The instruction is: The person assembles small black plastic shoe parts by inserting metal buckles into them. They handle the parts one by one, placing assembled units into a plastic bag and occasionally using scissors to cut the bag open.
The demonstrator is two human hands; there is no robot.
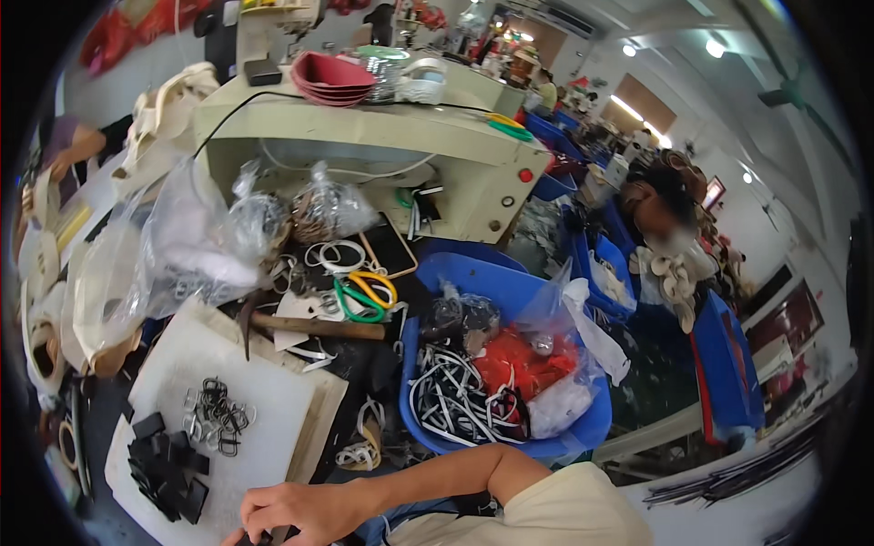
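Right hand (289, 510) clamped on a dark piece at the white board's (237, 382) near edge, beside black pieces (168, 464); assembling seems underway, a metal ring (218, 417) likely needed next.

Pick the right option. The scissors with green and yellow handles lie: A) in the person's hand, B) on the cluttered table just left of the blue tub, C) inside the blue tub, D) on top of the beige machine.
B: the scissors rest on the table clutter beside the blue tub, above the hammer.

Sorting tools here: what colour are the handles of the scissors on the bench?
Green and yellow scissors, one handle each; the head view shows it.
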